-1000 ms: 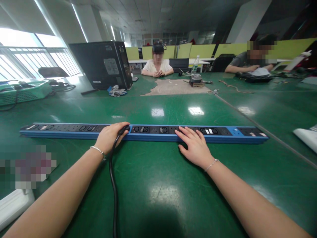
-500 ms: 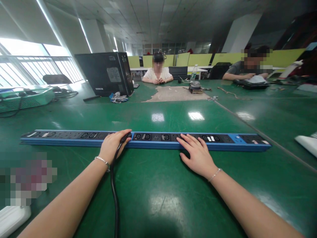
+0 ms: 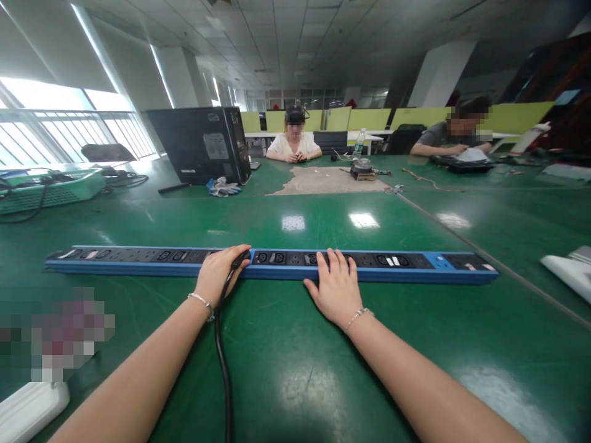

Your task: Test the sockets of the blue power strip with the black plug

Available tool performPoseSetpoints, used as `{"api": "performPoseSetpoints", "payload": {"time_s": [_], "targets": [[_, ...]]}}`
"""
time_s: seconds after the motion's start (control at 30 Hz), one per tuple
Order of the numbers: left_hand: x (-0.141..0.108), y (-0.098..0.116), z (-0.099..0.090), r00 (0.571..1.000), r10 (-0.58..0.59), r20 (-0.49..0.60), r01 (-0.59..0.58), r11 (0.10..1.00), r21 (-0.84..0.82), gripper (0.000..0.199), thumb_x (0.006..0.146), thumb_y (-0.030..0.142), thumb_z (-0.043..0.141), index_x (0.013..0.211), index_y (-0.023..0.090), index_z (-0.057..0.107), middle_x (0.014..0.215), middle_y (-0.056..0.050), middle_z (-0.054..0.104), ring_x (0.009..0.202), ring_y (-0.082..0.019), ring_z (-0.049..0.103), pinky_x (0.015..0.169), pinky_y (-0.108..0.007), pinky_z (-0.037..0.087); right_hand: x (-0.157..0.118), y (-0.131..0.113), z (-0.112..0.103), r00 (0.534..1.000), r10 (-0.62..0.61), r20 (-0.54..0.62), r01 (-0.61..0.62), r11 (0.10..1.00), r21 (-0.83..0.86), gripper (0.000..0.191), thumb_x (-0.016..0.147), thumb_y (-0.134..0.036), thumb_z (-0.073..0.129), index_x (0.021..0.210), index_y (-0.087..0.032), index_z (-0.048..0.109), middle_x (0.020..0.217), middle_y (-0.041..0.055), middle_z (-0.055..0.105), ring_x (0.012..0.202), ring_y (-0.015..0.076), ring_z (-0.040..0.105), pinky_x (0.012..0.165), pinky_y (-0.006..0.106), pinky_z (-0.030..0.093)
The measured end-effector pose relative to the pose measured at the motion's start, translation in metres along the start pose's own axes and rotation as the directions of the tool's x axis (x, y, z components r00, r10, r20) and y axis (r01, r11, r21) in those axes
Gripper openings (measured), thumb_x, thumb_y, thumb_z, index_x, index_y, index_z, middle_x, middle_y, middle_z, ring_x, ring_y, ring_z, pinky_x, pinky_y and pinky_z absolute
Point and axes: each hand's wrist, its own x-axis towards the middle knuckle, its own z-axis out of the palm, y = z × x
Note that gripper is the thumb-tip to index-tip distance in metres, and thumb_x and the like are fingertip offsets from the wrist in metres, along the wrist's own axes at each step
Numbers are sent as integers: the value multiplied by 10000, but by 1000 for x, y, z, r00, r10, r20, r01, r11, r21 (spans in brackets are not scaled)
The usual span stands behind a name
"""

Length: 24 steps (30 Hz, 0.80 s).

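A long blue power strip (image 3: 277,272) with black sockets lies crosswise on the green table (image 3: 277,363). My left hand (image 3: 220,271) is closed around the plug end of a black power cord (image 3: 223,369) at the strip's middle; whether the plug sits in a socket is hidden by the fingers. The cord runs down past my wrist toward the near edge. Right of that, my right hand (image 3: 337,283) rests with spread fingers on the strip's sockets, holding nothing.
Beyond the strip stand a black computer case (image 3: 198,144), gloves (image 3: 224,187) and a green basket (image 3: 55,194) of cables. Two people sit across the table. A bottle (image 3: 360,143) and a tape roll (image 3: 362,166) are at the back. A white object (image 3: 570,274) lies at the right.
My right hand has slid left along the strip, closer to my left hand. My left hand keeps its hold on the plug. The view has shifted slightly.
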Motion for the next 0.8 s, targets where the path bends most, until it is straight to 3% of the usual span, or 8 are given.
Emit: {"api": "performPoseSetpoints", "payload": {"time_s": [0.13, 0.23, 0.33, 0.43, 0.5, 0.6, 0.7, 0.8], "targets": [[0, 2, 3, 1000, -10, -20, 9, 998, -56, 370, 872, 455, 434, 1142, 248, 581, 1090, -56, 673, 993, -220, 620, 912, -370, 449, 4, -1, 5, 996, -84, -11, 84, 993, 79, 486, 881, -372, 425, 1332, -194, 452, 1381, 118, 459, 1280, 264, 357, 1043, 458, 245], [1, 9, -3, 990, -85, -116, 68, 988, -142, 361, 877, 448, 433, 1128, 232, 576, 1088, -50, 668, 975, -207, 622, 902, -345, 453, 4, 3, 4, 997, -82, -8, 82, 993, 79, 478, 872, -337, 440, 1330, -203, 453, 1385, 100, 458, 1284, 252, 351, 1051, 436, 234], [6, 13, -22, 933, -230, -277, 173, 961, -215, 384, 881, 456, 430, 1163, 221, 546, 1138, -42, 637, 1009, -190, 602, 898, -303, 453, 3, 4, 3, 996, -86, 3, 85, 994, 68, 480, 868, -327, 441, 1332, -203, 450, 1390, 91, 452, 1286, 247, 348, 1057, 426, 225], [10, -3, -45, 887, -309, -344, 256, 948, -190, 400, 882, 471, 420, 1162, 215, 546, 1142, -40, 621, 1007, -191, 589, 899, -302, 450, 3, 4, 3, 996, -93, 2, 93, 993, 66, 486, 866, -328, 444, 1334, -199, 447, 1391, 89, 451, 1287, 248, 345, 1057, 424, 226], [9, -23, -55, 867, -377, -327, 340, 926, -165, 419, 878, 480, 425, 1167, 204, 552, 1093, -37, 629, 968, -196, 588, 885, -323, 457, 3, 5, 5, 995, -96, -7, 96, 993, 74, 489, 862, -326, 448, 1333, -196, 447, 1388, 91, 454, 1286, 250, 346, 1056, 426, 228], [2, -56, -62, 873, -440, -209, 418, 897, -143, 398, 871, 435, 459, 1181, 205, 559, 1052, -26, 638, 937, -201, 591, 878, -356, 460, 4, 5, 6, 995, -100, -25, 101, 991, 91, 495, 850, -315, 464, 1331, -197, 448, 1381, 99, 461, 1282, 255, 353, 1050, 433, 237], [-7, -78, -63, 909, -414, -43, 410, 909, -76, 375, 855, 411, 476, 1173, 232, 563, 1055, -5, 652, 961, -217, 598, 886, -381, 464, 3, 6, 6, 994, -104, -38, 107, 989, 103, 502, 838, -303, 477, 1328, -201, 449, 1377, 105, 463, 1276, 260, 362, 1044, 441, 244], [-11, -88, -61, 935, -353, 22, 353, 935, -40, 397, 838, 445, 463, 1164, 245, 569, 1077, -13, 666, 987, -239, 609, 895, -398, 469, 4, 6, 6, 994, -104, -33, 107, 989, 100, 501, 835, -299, 477, 1325, -196, 452, 1376, 104, 465, 1273, 260, 365, 1047, 438, 244]]}}
